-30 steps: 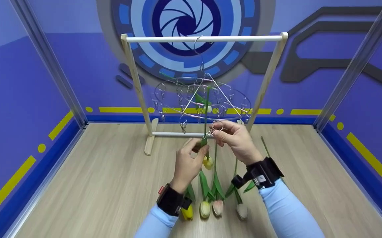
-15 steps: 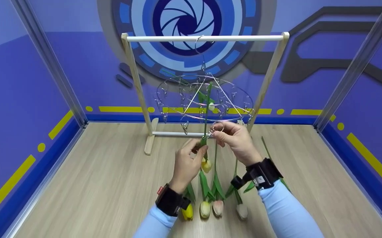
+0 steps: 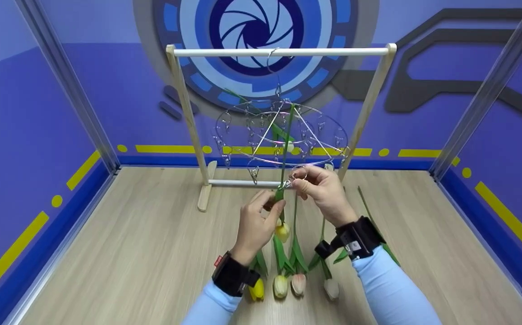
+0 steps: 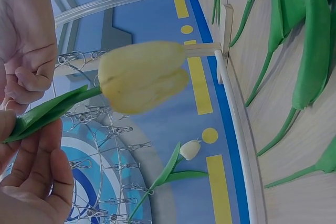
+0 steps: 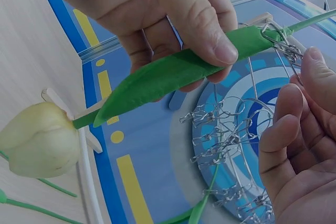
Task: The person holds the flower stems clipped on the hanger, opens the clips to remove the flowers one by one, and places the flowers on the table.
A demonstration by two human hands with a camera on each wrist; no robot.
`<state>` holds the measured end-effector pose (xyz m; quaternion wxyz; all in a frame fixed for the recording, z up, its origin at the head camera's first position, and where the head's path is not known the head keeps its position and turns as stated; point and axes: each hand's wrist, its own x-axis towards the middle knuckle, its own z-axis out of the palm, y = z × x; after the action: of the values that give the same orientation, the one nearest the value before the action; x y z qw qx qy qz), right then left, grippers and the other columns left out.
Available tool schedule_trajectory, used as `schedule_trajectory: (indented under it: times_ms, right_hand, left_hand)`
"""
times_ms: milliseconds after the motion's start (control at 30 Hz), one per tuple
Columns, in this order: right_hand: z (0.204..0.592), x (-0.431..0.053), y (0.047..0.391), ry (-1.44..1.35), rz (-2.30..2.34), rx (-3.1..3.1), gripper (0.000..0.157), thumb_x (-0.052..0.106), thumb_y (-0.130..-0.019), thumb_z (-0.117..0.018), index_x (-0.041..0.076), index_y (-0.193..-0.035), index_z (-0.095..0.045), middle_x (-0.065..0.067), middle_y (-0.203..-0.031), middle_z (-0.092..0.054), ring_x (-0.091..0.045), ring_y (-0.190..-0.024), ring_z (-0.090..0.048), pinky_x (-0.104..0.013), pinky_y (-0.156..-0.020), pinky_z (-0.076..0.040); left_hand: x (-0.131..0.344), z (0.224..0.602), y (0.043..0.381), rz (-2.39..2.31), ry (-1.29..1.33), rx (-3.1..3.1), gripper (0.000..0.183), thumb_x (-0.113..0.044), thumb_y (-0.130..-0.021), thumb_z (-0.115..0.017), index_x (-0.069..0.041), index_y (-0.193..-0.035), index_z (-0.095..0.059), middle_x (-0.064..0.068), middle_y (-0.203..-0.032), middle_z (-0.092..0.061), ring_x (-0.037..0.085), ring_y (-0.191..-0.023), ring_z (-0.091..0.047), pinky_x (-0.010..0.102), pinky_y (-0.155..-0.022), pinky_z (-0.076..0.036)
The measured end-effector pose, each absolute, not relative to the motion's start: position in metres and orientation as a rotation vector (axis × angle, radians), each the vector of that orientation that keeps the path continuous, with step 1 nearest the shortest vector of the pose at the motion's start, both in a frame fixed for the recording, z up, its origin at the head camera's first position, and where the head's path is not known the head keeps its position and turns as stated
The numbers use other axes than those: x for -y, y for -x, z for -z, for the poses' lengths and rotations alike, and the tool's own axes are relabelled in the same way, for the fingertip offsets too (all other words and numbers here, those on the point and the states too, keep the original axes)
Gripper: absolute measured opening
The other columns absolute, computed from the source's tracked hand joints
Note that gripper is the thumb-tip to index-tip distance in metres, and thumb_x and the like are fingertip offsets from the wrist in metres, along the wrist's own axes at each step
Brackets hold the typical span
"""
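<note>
My left hand [image 3: 259,221] pinches a pale yellow tulip [image 4: 142,77] by its green leaf and stem, with the bloom hanging down and the stem pointing up. Thumb and fingers of my right hand [image 3: 326,194] pinch a metal clip [image 5: 287,50]. The clip's wire ends lie around the stem at the leaf's upper end in the right wrist view. Just behind both hands hangs a round wire drying hanger [image 3: 283,160] with several clips, and a white tulip [image 4: 190,150] is held on its far side.
A wooden rack [image 3: 371,108] with a white top bar carries the hanger. On the table [image 3: 152,253], several tulips lie in front, including a yellow tulip [image 3: 256,289], a pink tulip [image 3: 298,285] and a white tulip [image 3: 331,289]. Blue printed walls stand around.
The held tulip's stem tip has shifted up and slightly right, and its bloom sits a little lower. Both hands have stayed nearly in place, still gripping the tulip and the clip.
</note>
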<state>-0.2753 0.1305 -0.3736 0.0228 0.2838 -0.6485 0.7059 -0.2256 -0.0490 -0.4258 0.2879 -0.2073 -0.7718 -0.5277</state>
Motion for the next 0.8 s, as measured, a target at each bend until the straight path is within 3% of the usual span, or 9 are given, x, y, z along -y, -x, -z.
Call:
schedule_trajectory:
  times_ms: [400, 800]
  right_hand:
    - [0.3737, -0.1317, 0.2758, -0.888, -2.179, 1.996, 0.030, 0.008, -0.094, -0.074, -0.019, -0.102, -0.063, -0.001, -0.089, -0.066, -0.011, -0.067, -0.055, -0.021, -0.059, -0.045]
    - [0.3739, -0.1328, 0.2759, -0.872, -2.142, 2.034, 0.031, 0.010, -0.094, -0.075, -0.018, -0.101, -0.062, -0.001, -0.085, -0.067, -0.011, -0.067, -0.055, -0.021, -0.060, -0.046]
  left_hand:
    - [0.0506, 0.4275, 0.2243, 1.404, 0.594, 2.072, 0.005, -0.008, -0.095, -0.072, -0.004, -0.093, -0.069, 0.005, -0.086, -0.067, 0.015, -0.077, -0.063, 0.034, -0.070, -0.055]
    - [0.0511, 0.4265, 0.2227, 1.395, 0.616, 2.062, 0.006, -0.010, -0.097, -0.072, -0.005, -0.094, -0.069, 0.003, -0.083, -0.068, 0.013, -0.072, -0.064, 0.026, -0.067, -0.053]
